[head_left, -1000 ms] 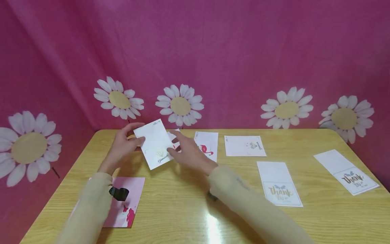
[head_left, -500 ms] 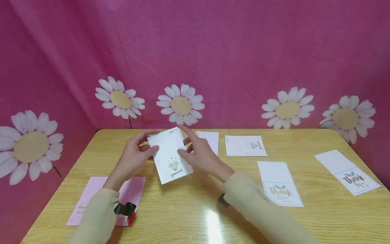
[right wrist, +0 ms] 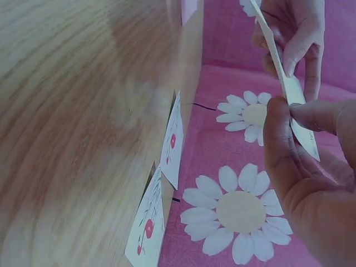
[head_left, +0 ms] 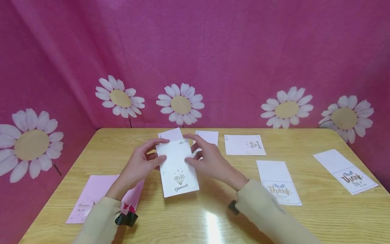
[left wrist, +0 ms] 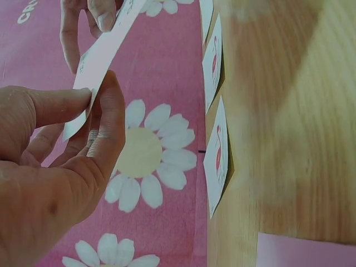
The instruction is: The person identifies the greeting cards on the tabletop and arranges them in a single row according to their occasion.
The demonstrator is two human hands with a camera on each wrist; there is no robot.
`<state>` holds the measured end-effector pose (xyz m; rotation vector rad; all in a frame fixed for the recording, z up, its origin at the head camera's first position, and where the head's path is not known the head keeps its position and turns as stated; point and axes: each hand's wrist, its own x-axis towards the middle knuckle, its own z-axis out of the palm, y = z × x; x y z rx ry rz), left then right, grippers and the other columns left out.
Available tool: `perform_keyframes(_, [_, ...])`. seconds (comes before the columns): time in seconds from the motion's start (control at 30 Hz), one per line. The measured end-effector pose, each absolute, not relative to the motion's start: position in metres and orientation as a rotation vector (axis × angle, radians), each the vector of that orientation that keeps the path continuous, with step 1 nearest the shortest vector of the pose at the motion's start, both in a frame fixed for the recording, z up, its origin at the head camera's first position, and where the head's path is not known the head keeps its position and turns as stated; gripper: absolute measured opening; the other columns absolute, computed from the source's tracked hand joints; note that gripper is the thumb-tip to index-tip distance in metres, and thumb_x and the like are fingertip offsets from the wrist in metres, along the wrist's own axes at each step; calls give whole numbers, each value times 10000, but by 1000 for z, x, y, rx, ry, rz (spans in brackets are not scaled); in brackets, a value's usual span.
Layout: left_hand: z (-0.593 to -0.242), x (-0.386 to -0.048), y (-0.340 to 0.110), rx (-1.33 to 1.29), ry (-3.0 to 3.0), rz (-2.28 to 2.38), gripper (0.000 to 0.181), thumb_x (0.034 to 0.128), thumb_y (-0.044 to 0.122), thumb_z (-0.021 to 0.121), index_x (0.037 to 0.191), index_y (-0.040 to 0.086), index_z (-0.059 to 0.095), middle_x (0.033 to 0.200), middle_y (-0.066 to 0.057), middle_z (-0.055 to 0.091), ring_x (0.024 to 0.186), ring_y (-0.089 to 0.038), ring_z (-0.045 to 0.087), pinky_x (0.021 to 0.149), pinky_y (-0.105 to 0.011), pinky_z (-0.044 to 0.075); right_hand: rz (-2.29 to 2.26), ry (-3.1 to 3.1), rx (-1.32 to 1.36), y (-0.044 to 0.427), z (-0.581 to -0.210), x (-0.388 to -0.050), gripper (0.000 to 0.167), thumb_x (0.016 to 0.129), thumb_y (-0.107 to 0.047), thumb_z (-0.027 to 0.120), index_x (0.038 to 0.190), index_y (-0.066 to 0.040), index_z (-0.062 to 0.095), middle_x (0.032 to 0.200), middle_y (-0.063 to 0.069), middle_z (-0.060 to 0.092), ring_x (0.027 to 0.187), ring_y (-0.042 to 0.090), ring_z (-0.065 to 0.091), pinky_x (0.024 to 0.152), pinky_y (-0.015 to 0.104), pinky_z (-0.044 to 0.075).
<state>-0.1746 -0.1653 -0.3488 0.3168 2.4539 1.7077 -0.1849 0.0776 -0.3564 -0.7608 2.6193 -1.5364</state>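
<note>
A white card (head_left: 176, 167) printed with a gold diamond and the word "Diamonds" is held up above the table, tilted slightly. My left hand (head_left: 141, 162) pinches its left edge, thumb on the near face and fingers behind. On the opposite edge my right hand (head_left: 211, 160) grips it the same way. The left wrist view shows the card (left wrist: 105, 55) nearly edge-on between thumb and fingers. Directly behind it in the head view lies another white card (head_left: 171, 135), mostly covered. A flamingo card (left wrist: 218, 150) shows in the left wrist view, lying on the table.
A pink card (head_left: 99, 186) lies at the left, partly under the left forearm. Along the back are a white card (head_left: 208, 136) and a second diamond card (head_left: 239, 145). Two "Thank You" cards, one nearer (head_left: 275, 173) and one farther right (head_left: 330, 159), lie on the wooden table (head_left: 335, 217).
Both hands have brought the diamond card right and nearer, and it has turned more upright. The right hand has closed its pinch on the right edge. The card behind has come partly into view.
</note>
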Motion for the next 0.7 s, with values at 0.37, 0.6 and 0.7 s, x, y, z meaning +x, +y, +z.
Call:
perform_keyframes(0.37, [-359,-163,-155,295,2418,1667,499,963,32,668,1409,243,598,1424,-126,552,949,-250,681,757,-336,634,-1523,2551,-730,89,-360,-167,584,889,-36,761,1416,-143,532,998,111,637,728,135,670,624,260,573])
perform_keyframes(0.6, [-366,-153,-153,276,2378,1666,470,953,23,673,1389,183,608,1307,-163,577,826,-213,665,700,-354,632,-1513,2522,-580,90,-369,-157,590,878,-56,784,1406,-182,552,987,64,627,750,149,674,659,265,590])
perform_keyframes(0.7, [-368,-149,-154,263,2363,1659,458,949,22,679,1373,183,619,1250,-171,573,810,-207,663,688,-362,634,-1509,2499,-568,90,-372,-152,573,878,-49,782,1388,-177,555,977,72,620,726,147,678,633,272,584])
